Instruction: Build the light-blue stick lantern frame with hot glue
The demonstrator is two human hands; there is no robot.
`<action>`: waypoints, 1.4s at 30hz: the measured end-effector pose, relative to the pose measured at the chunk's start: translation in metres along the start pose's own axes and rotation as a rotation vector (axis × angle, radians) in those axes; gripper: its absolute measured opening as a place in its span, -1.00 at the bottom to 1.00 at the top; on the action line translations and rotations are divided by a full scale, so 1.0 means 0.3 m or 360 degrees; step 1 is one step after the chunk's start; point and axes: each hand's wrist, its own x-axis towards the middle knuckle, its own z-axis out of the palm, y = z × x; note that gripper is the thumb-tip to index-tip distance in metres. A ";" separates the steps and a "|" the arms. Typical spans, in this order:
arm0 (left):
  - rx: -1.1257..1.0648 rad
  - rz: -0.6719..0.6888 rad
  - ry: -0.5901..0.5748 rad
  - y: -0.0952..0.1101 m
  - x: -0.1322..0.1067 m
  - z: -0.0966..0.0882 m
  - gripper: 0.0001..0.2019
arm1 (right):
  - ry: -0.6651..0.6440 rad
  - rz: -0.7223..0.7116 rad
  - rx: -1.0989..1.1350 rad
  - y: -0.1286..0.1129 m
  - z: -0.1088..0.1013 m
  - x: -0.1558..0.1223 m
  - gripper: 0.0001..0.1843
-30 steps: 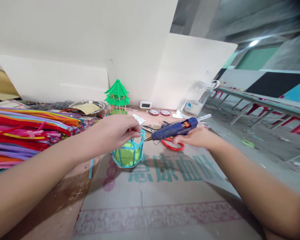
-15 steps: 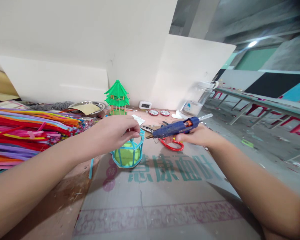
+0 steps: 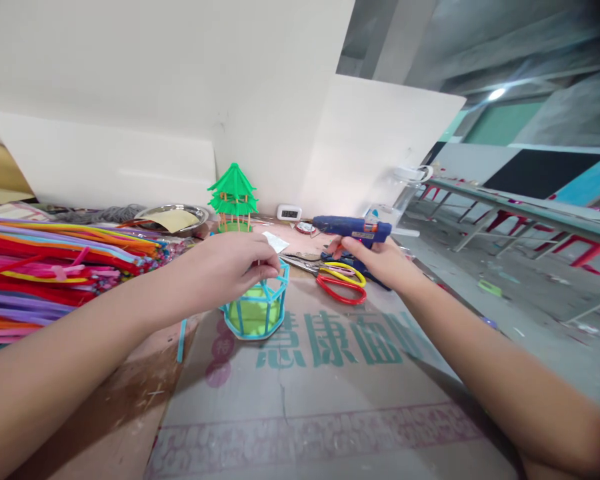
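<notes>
My left hand (image 3: 253,261) is closed in a pinch at the top rim of a small light-blue frame with a green base (image 3: 255,313). Its fingertips hide the piece of rim between them. The frame stands upright on a printed sheet (image 3: 320,393). My right hand (image 3: 380,259) is wrapped round a blue hot glue gun (image 3: 353,225), held above the table with its nozzle toward the left, apart from the frame. A whitish glue stick (image 3: 406,233) pokes out of the gun's rear. Below the gun lie scissors with red and yellow handles (image 3: 340,293).
Bundles of coloured pipe cleaners (image 3: 55,267) lie on the left. A green-roofed model pavilion (image 3: 234,197) stands at the back, beside a metal bowl (image 3: 197,217) and a small digital clock (image 3: 289,213). A clear bottle (image 3: 397,200) stands back right. A blue strip (image 3: 181,340) lies near the sheet's left edge.
My right hand has drawn the glue gun back and up, away from the frame, uncovering the scissors. My left hand has stayed at the frame's rim.
</notes>
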 end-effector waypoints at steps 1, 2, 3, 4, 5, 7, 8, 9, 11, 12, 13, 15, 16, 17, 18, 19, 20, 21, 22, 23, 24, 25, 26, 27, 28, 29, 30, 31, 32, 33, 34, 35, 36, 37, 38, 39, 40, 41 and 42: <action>-0.0006 0.0016 0.0017 0.000 -0.002 -0.011 -0.78 | 0.0060 0.0012 -0.0021 -0.006 0.006 0.001 -0.55; -0.0008 0.0016 0.0033 -0.001 -0.004 -0.025 -0.77 | 0.0119 0.0005 -0.0019 -0.013 0.011 0.002 -0.56; -0.0005 -0.0001 0.0050 -0.004 -0.006 -0.042 -0.76 | 0.0167 -0.0011 -0.0005 -0.021 0.015 0.003 -0.55; 0.0002 -0.0028 0.0069 -0.008 -0.010 -0.060 -0.76 | 0.0196 -0.0025 0.0005 -0.030 0.018 0.006 -0.54; 0.0012 -0.0063 0.0085 -0.014 -0.014 -0.077 -0.75 | 0.0208 -0.0035 0.0004 -0.037 0.020 0.011 -0.54; 0.0035 -0.0136 0.0110 -0.029 -0.025 -0.107 -0.73 | 0.0219 -0.0034 -0.0005 -0.046 0.025 0.032 -0.55; 0.0040 -0.0167 0.0118 -0.037 -0.031 -0.118 -0.71 | 0.0205 -0.0003 -0.0031 -0.047 0.028 0.051 -0.56; 0.0038 -0.0185 0.0106 -0.044 -0.037 -0.124 -0.69 | 0.0187 0.0053 -0.0097 -0.044 0.032 0.075 -0.56; 0.0028 -0.0175 0.0001 -0.052 -0.047 -0.126 -0.60 | 0.0146 0.0194 -0.0300 -0.028 0.045 0.137 -0.56; 0.0026 -0.0148 -0.0067 -0.053 -0.050 -0.122 -0.53 | 0.0138 0.0252 -0.0432 -0.016 0.054 0.173 -0.57; 0.0028 -0.0119 -0.0133 -0.052 -0.053 -0.116 -0.45 | 0.0118 0.0272 -0.0489 0.000 0.065 0.210 -0.59; 0.0030 -0.0107 -0.0222 -0.042 -0.054 -0.102 -0.30 | 0.0088 0.0278 -0.0525 0.038 0.094 0.277 -0.66; 0.0019 -0.0129 -0.0247 -0.035 -0.053 -0.096 -0.25 | 0.0082 0.0289 -0.0546 0.061 0.110 0.304 -0.67; 0.0003 -0.0168 -0.0270 -0.027 -0.052 -0.091 -0.23 | 0.0074 0.0303 -0.0566 0.084 0.126 0.326 -0.68; -0.0020 -0.0216 -0.0299 -0.020 -0.051 -0.088 -0.24 | 0.0062 0.0318 -0.0586 0.107 0.142 0.342 -0.69; -0.0044 -0.0266 -0.0332 -0.014 -0.051 -0.088 -0.27 | 0.0040 0.0330 -0.0607 0.130 0.157 0.353 -0.70; -0.0063 -0.0311 -0.0369 -0.009 -0.052 -0.089 -0.30 | 0.0017 0.0346 -0.0631 0.151 0.170 0.361 -0.70; -0.0075 -0.0347 -0.0404 -0.005 -0.053 -0.091 -0.31 | -0.0004 0.0360 -0.0656 0.169 0.181 0.365 -0.70; -0.0084 -0.0373 -0.0431 -0.002 -0.055 -0.094 -0.31 | -0.0022 0.0371 -0.0683 0.185 0.189 0.369 -0.69; -0.0095 -0.0378 -0.0454 -0.001 -0.057 -0.097 -0.29 | -0.0035 0.0383 -0.0713 0.198 0.194 0.371 -0.67; -0.0109 -0.0359 -0.0469 -0.002 -0.058 -0.100 -0.26 | -0.0044 0.0391 -0.0744 0.207 0.195 0.373 -0.66; -0.0126 -0.0330 -0.0480 -0.003 -0.059 -0.101 -0.23 | -0.0053 0.0399 -0.0775 0.214 0.194 0.374 -0.64; -0.0147 -0.0299 -0.0492 -0.006 -0.058 -0.102 -0.21 | -0.0062 0.0404 -0.0807 0.218 0.191 0.373 -0.62; -0.0174 -0.0272 -0.0504 -0.010 -0.056 -0.101 -0.20 | -0.0072 0.0404 -0.0837 0.220 0.185 0.370 -0.60; -0.0202 -0.0253 -0.0521 -0.016 -0.053 -0.099 -0.19 | -0.0081 0.0396 -0.0864 0.221 0.177 0.362 -0.58; -0.0227 -0.0245 -0.0536 -0.024 -0.049 -0.096 -0.19 | -0.0088 0.0376 -0.0888 0.221 0.169 0.350 -0.54; -0.0249 -0.0239 -0.0544 -0.033 -0.044 -0.093 -0.20 | -0.0089 0.0343 -0.0909 0.219 0.160 0.332 -0.49; -0.0266 -0.0222 -0.0540 -0.044 -0.040 -0.090 -0.20 | -0.0082 0.0302 -0.0929 0.216 0.151 0.310 -0.43; -0.0279 -0.0196 -0.0528 -0.056 -0.035 -0.086 -0.21 | -0.0067 0.0254 -0.0950 0.212 0.143 0.283 -0.37; -0.0283 -0.0168 -0.0512 -0.068 -0.031 -0.083 -0.23 | -0.0044 0.0204 -0.0971 0.205 0.137 0.252 -0.31; -0.0283 -0.0147 -0.0489 -0.080 -0.028 -0.081 -0.27 | -0.0016 0.0154 -0.0992 0.196 0.132 0.218 -0.26; -0.0282 -0.0133 -0.0468 -0.090 -0.026 -0.079 -0.30 | 0.0016 0.0107 -0.1012 0.183 0.131 0.182 -0.23; -0.0284 -0.0128 -0.0455 -0.098 -0.026 -0.077 -0.33 | 0.0053 0.0051 -0.1024 0.168 0.132 0.146 -0.21; -0.0287 -0.0135 -0.0449 -0.105 -0.027 -0.076 -0.35 | 0.0097 -0.0011 -0.1030 0.150 0.135 0.110 -0.22; -0.0288 -0.0147 -0.0453 -0.109 -0.028 -0.076 -0.35 | 0.0163 -0.0094 -0.1030 0.131 0.142 0.076 -0.29; -0.0288 -0.0163 -0.0460 -0.111 -0.030 -0.076 -0.35 | 0.0256 -0.0245 -0.1018 0.110 0.150 0.045 -0.37; -0.0286 -0.0179 -0.0474 -0.111 -0.032 -0.076 -0.34 | 0.0355 -0.0377 -0.0997 0.090 0.159 0.018 -0.42; -0.0283 -0.0195 -0.0490 -0.110 -0.034 -0.077 -0.32 | 0.0423 -0.0482 -0.0971 0.071 0.168 -0.003 -0.45; -0.0280 -0.0210 -0.0502 -0.108 -0.035 -0.077 -0.31 | 0.0442 -0.0561 -0.0945 0.056 0.176 -0.019 -0.45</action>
